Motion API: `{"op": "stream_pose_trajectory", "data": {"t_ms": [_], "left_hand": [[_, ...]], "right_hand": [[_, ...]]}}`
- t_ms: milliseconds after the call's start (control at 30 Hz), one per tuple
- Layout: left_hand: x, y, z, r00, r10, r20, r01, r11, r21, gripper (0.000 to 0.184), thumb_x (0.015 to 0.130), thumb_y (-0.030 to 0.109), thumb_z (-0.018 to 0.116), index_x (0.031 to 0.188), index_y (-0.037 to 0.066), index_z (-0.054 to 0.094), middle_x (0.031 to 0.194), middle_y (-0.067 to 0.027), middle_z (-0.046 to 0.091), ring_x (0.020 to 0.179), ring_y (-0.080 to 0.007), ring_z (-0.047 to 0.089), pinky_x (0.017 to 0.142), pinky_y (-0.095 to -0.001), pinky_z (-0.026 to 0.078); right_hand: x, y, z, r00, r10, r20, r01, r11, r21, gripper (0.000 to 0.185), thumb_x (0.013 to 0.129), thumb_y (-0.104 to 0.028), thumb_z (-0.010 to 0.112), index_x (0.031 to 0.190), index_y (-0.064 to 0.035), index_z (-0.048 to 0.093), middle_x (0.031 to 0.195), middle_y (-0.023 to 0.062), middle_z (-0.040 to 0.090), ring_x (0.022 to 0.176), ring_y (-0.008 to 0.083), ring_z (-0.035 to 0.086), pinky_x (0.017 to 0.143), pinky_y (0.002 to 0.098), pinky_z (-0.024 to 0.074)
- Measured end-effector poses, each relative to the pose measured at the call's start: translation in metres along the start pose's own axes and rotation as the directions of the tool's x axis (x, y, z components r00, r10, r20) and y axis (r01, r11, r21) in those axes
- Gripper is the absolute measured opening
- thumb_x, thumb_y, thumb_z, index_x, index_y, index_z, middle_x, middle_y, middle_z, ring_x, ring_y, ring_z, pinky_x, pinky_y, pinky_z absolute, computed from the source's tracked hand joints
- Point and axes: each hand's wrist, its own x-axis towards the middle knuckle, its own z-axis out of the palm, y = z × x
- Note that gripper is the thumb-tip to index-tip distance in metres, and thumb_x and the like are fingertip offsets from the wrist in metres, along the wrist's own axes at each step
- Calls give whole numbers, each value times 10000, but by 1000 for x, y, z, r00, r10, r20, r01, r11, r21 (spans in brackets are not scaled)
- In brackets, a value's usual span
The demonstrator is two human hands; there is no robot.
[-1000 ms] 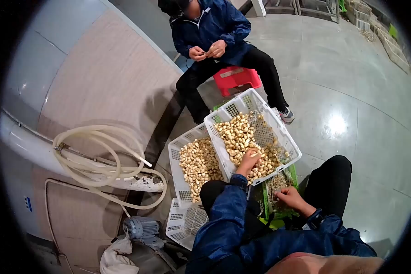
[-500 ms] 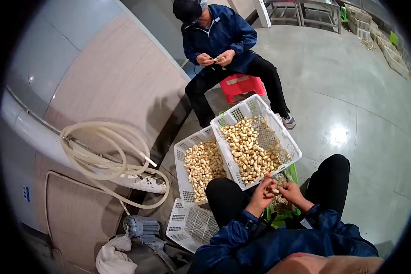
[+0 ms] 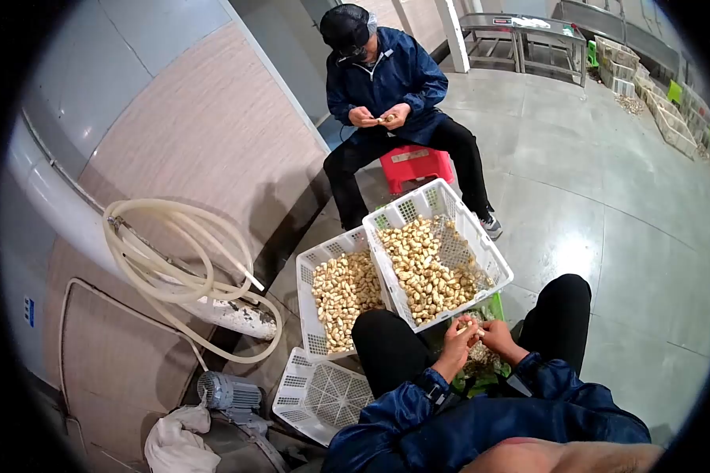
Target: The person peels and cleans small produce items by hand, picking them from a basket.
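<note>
A pale piece [image 3: 470, 329] is pinched by curled fingers of the left hand [image 3: 454, 347] and right hand [image 3: 500, 339], beside the upper basket [image 3: 481, 297]'s near edge; the stool label [image 3: 409, 156] is unreadable.

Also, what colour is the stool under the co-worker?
Red, with a pale label; it shows best in the head view.

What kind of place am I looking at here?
Probably a food-processing or sorting room. White crates hold heaps of small tan pieces, a seated co-worker handles some too, and bare-framed metal tables stand at the back.
</note>
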Motion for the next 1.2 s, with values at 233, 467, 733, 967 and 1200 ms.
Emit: {"op": "stream_pose_trajectory", "data": {"t_ms": [233, 467, 733, 967, 1200], "left_hand": [[-5, -1, 2, 994, 7, 108, -22, 990, 139, 134, 913, 62, 626, 985, 106, 522, 983, -32, 582, 832, -113, 565, 719, -285, 461], [7, -9, -10, 989, -147, 21, 130, 927, 352, 271, 952, 237, 631, 1128, 73, 509, 1010, -15, 588, 810, -83, 523, 651, -249, 412], [1, 4, 0, 996, -89, 20, 67, 864, 499, 315, 937, 357, 642, 1099, 106, 541, 1037, 0, 585, 878, -73, 532, 602, -256, 412], [-3, 8, 5, 976, -216, -11, 193, 844, 500, 272, 938, 410, 620, 960, 142, 576, 872, 37, 562, 783, -59, 517, 571, -240, 405], [1, 4, 2, 972, -234, -26, 221, 872, 436, 304, 940, 325, 631, 1149, 126, 537, 918, 41, 586, 800, -58, 529, 596, -220, 392]], "right_hand": [[-3, -5, -8, 999, 43, 5, -43, 998, -51, 406, 799, -399, 697, 727, 0, 664, 590, 186, 580, 512, 282, 574, 510, 445, 412], [5, 12, -4, 999, 44, -31, -45, 999, -22, 456, 782, -352, 723, 621, 29, 533, 542, 200, 472, 471, 281, 457, 486, 468, 337], [8, 7, -5, 998, -6, -60, 0, 994, -107, 398, 780, -341, 716, 668, 25, 608, 586, 213, 538, 536, 347, 555, 508, 461, 385], [-4, -18, -22, 1000, 2, -26, -2, 1000, -12, 334, 773, -316, 713, 727, 8, 645, 608, 219, 572, 545, 317, 589, 535, 436, 429], [0, -12, -19, 992, -64, -106, 50, 990, -134, 306, 802, -291, 692, 752, 9, 655, 684, 228, 602, 654, 404, 611, 561, 460, 450]]}}
